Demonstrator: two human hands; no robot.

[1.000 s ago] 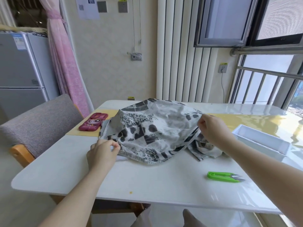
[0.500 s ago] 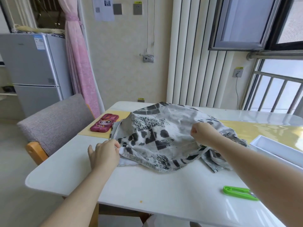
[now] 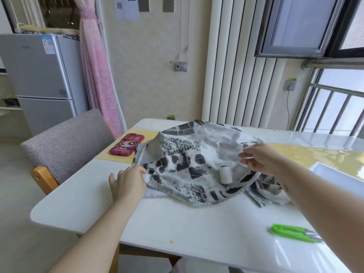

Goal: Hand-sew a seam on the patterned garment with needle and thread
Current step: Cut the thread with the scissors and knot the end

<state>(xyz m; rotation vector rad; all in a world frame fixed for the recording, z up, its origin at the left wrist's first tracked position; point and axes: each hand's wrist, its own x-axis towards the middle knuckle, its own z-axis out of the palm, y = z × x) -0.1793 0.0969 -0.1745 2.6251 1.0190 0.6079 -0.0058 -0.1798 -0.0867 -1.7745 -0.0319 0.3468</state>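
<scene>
The left hand (image 3: 128,182) sits at the left edge of the garment (image 3: 197,146), its fingertips pinching the thread (image 3: 193,159). The thread runs taut across the garment, which lies heaped mid-table, past a spool (image 3: 225,174) resting on the cloth. It ends at the right hand (image 3: 262,158), whose thumb and fingers pinch it too. The hands are well apart. The step looks like measuring out a length of thread before stitching; no needle can be made out. The next move probably calls for cutting that length with the snips (image 3: 295,234) without letting it tangle. The table (image 3: 177,223) is white and glossy, with a chair (image 3: 67,142) at its left, a phone (image 3: 127,144), and a tray (image 3: 334,174) at right. Behind stand a fridge (image 3: 39,75), a curtain (image 3: 96,66) and a window (image 3: 307,26).
</scene>
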